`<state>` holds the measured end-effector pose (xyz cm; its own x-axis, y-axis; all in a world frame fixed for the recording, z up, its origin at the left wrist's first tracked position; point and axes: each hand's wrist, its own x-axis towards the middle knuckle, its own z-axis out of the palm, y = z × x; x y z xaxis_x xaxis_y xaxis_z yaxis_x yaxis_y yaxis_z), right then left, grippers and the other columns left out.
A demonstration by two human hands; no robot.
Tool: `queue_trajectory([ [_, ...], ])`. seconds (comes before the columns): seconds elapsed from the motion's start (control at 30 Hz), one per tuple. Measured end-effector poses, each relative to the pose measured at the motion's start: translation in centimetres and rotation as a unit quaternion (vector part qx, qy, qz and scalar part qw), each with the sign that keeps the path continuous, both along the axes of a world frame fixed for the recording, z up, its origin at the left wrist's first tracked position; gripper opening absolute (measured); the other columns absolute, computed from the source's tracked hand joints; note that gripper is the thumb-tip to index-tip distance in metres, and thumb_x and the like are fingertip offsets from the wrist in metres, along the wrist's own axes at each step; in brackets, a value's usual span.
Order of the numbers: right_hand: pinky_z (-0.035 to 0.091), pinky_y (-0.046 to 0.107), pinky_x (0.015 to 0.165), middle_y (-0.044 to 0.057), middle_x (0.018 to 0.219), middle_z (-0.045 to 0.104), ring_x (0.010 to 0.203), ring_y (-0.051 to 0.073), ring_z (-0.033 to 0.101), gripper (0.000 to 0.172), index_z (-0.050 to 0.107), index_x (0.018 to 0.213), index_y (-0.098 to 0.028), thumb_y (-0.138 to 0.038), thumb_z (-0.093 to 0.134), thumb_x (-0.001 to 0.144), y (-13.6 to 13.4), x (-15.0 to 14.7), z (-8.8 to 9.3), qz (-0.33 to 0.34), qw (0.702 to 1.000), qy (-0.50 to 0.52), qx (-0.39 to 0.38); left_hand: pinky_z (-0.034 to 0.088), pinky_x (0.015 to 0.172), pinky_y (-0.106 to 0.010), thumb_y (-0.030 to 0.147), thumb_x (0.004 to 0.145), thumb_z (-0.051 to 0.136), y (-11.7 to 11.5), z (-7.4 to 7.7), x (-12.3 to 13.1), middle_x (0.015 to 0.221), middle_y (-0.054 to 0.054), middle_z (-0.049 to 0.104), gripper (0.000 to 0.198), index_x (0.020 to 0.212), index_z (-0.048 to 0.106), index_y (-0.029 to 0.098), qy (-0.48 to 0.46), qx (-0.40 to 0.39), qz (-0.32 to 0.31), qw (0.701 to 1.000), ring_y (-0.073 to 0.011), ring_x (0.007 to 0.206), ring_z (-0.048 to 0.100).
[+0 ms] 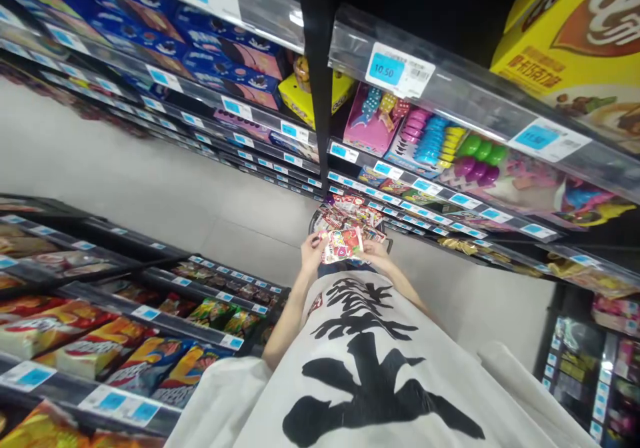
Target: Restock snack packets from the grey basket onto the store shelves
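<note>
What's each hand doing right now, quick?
Left hand: closed, holding one end of the red-and-white packet.
Right hand: closed, holding the other end of that packet.

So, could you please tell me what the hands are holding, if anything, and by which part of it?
A red-and-white packet: the left hand holds its left end, the right hand its right end.
</note>
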<state>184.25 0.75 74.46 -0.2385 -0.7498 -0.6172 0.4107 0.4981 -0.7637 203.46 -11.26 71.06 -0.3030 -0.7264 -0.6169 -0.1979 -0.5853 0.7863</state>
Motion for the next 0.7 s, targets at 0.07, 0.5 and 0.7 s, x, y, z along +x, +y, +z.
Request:
queue_trajectory([
  [0.07, 0.059, 0.034, 0.067, 0.003, 0.077, 0.073, 0.068, 0.02, 0.068, 0.042, 0.074, 0.083, -0.018, -0.037, 0.093, 0.051, 0.0, 1.7, 0.4, 0.104, 0.993, -0.051, -0.002, 0.058, 0.078, -0.032, 0.053, 0.078, 0.075, -2.2, 1.4, 0.5, 0.108, -0.016, 0.075, 0.058, 0.117, 0.068, 0.01, -0.014, -0.053, -0.039, 0.998, -0.0235, 0.092, 0.071],
  [0.5, 0.055, 0.032, 0.077, 0.007, 0.071, 0.075, 0.072, 0.02, 0.067, 0.044, 0.076, 0.065, -0.018, -0.06, 0.072, 0.08, -1.4, 6.3, 2.8, 0.258, 0.966, 0.005, -0.012, 0.036, 0.055, -0.022, 0.057, 0.087, 0.062, -8.8, 5.9, 1.4, 0.07, -0.003, 0.07, 0.048, 0.091, 0.08, 0.012, -0.003, -0.241, -0.327, 0.914, -0.011, 0.061, 0.052],
  [0.7, 0.055, 0.033, 0.078, 0.007, 0.071, 0.074, 0.071, 0.02, 0.067, 0.043, 0.076, 0.064, -0.019, -0.059, 0.071, 0.08, -2.1, 6.2, 2.9, 0.275, 0.961, 0.002, -0.018, 0.041, 0.063, -0.023, 0.057, 0.088, 0.059, -8.8, 5.3, 2.5, 0.079, -0.004, 0.072, 0.047, 0.09, 0.076, 0.013, -0.006, -0.223, -0.317, 0.922, -0.0142, 0.07, 0.059],
])
